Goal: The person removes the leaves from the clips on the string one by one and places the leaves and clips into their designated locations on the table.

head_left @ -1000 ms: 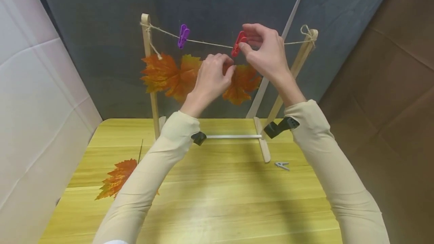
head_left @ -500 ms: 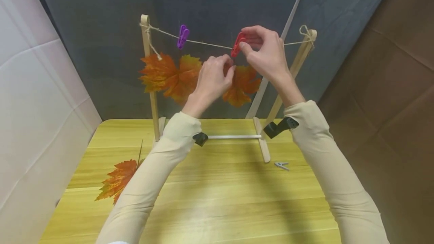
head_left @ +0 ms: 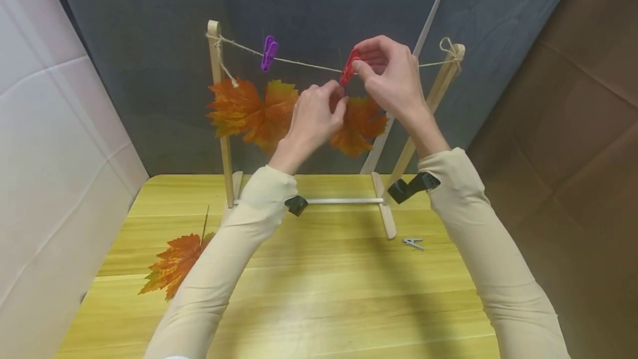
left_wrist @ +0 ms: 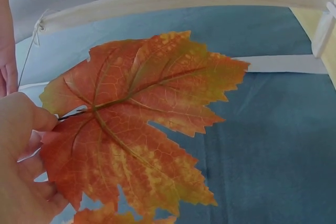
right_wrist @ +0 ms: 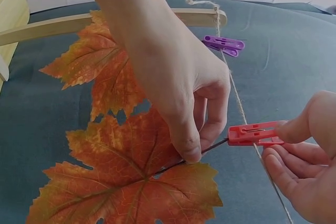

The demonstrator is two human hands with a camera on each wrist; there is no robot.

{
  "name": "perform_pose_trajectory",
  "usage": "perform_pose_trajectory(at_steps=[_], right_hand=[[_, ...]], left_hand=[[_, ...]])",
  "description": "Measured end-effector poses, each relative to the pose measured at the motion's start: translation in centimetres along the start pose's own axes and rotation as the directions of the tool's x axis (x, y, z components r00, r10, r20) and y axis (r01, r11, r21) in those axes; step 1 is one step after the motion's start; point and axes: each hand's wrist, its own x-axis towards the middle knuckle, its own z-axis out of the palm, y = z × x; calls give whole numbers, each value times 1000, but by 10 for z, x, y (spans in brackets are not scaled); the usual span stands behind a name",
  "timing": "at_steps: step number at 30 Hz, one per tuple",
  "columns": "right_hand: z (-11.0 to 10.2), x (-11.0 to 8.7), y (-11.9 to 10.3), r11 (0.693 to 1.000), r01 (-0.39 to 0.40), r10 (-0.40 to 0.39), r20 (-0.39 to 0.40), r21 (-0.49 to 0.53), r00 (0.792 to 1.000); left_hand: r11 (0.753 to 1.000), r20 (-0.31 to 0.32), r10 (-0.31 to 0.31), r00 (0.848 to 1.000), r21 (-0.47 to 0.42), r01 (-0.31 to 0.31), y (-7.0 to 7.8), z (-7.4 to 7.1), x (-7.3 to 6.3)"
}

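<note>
My left hand (head_left: 317,112) pinches the dark stem of an orange maple leaf (left_wrist: 136,98) between thumb and fingers, just below the string (head_left: 309,63). A red clothespin (right_wrist: 252,134) sits across the string, and my right hand (head_left: 394,73) pinches its handle end between thumb and fingers. In the right wrist view the stem's tip reaches the clothespin's nose; whether it lies between the jaws I cannot tell. A second maple leaf (head_left: 249,112) hangs to the left beneath a purple clothespin (head_left: 269,53) on the string.
The string is tied between two wooden posts (head_left: 226,165) joined by a white rod (head_left: 344,201). On the table (head_left: 309,292) lie a third maple leaf (head_left: 171,265), partly behind the left sleeve, and a grey clothespin (head_left: 412,244) at the right.
Both hands keep their grips on the stem and the red clothespin. The left hand and its leaf have shifted very slightly to the right; the red clothespin sits a touch lower.
</note>
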Motion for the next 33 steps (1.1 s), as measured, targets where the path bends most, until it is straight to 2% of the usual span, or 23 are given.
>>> perform_pose_trajectory(at_steps=[5, 11, 17, 28, 33], right_hand=[[0, -1, 2, 999, 40, -39, -28, 7, 999], [2, -3, 5, 994, 106, -103, -95, 30, 990], [5, -3, 8, 986, 156, -146, -167, 50, 975], [9, -3, 14, 978, 202, -180, -275, 53, 945], [9, -6, 14, 962, 252, -209, -313, 103, 927]], left_hand=[[1000, 11, -1, 1000, -15, 1, 0, 1, -2], [1000, -9, 0, 1000, -30, -1, -2, 2, -4], [999, 7, -16, 1000, -43, 16, -4, 4, -8], [995, -2, 27, 1000, -92, -27, -4, 6, -17], [991, 1, 46, 999, -127, -45, -3, 7, -23]])
